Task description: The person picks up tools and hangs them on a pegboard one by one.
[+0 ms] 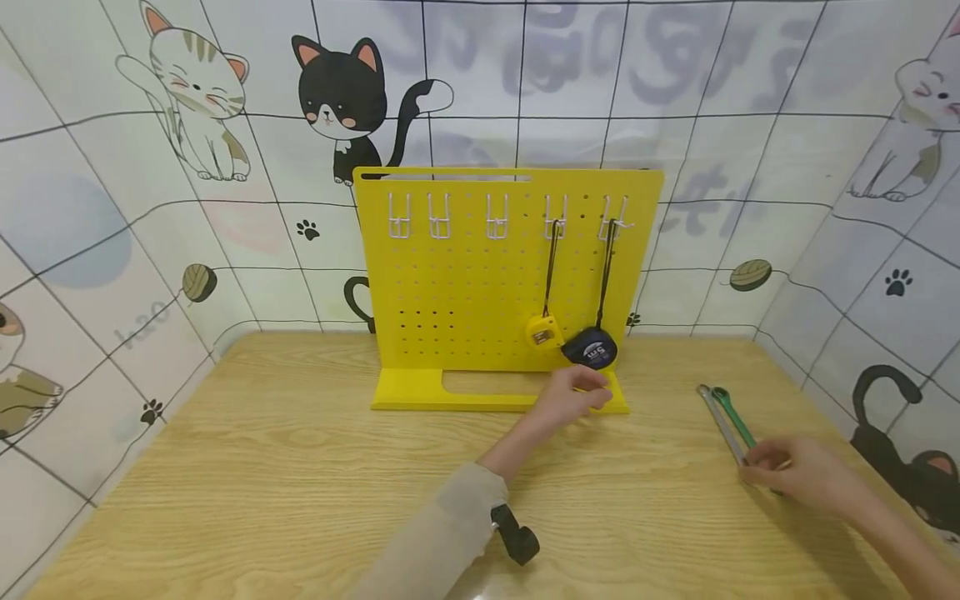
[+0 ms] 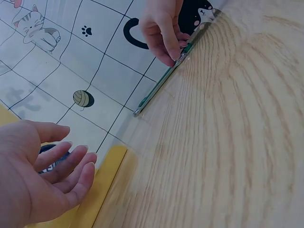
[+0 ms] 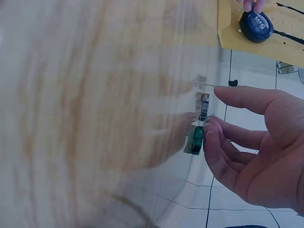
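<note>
Two wrenches lie side by side at the right of the table, a silver wrench [image 1: 722, 423] and a green wrench [image 1: 736, 419], ring ends away from me. My right hand [image 1: 810, 475] is at their near ends, thumb and fingers apart; in the right wrist view its fingertips [image 3: 209, 127] are beside the green one, contact unclear. My left hand [image 1: 567, 398], fingers loosely bent and holding nothing, is just below a dark blue tape measure [image 1: 592, 347]. That tape and a small yellow tape measure [image 1: 543, 332] hang by black cords on the yellow pegboard [image 1: 450, 283].
White wire hooks [image 1: 497, 218] line the upper pegboard; the three on the left carry nothing. The board's yellow base [image 1: 408, 390] stands on the wooden table [image 1: 300, 467]. Cat-patterned sheets [image 1: 480, 83] rise behind and along both sides.
</note>
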A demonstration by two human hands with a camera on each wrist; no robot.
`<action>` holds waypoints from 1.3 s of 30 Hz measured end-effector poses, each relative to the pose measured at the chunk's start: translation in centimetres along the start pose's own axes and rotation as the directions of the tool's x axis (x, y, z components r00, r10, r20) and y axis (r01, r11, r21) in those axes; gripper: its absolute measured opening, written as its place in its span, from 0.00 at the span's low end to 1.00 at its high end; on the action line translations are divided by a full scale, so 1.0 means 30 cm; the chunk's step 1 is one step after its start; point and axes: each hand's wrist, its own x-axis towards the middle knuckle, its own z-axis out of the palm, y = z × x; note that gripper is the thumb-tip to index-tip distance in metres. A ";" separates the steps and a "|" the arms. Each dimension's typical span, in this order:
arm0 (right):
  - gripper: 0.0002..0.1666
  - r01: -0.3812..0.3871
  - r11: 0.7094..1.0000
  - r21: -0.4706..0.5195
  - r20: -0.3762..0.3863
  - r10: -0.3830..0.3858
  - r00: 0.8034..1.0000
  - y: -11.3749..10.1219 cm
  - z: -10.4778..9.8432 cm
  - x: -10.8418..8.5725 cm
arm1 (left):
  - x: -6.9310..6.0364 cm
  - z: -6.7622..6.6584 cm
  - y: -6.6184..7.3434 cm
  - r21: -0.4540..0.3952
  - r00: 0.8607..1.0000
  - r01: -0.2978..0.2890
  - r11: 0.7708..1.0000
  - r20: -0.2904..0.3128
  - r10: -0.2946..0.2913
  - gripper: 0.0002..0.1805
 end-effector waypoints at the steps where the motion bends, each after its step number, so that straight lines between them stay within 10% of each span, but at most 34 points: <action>1: 0.19 -0.011 1.000 -0.005 0.002 0.011 1.000 0.000 0.003 0.000 | 0.001 0.005 0.002 0.000 1.000 0.000 1.000 0.004 0.000 0.13; 19: 0.23 -0.111 0.992 0.068 0.084 0.105 0.991 -0.012 0.017 0.011 | 0.008 0.079 -0.008 -0.009 0.992 0.039 0.999 0.120 -0.038 0.11; 39: 0.15 -0.009 0.956 0.293 0.253 -0.068 0.965 -0.019 0.025 -0.005 | 0.000 0.237 0.016 -0.045 0.953 0.241 0.969 0.198 -0.228 0.08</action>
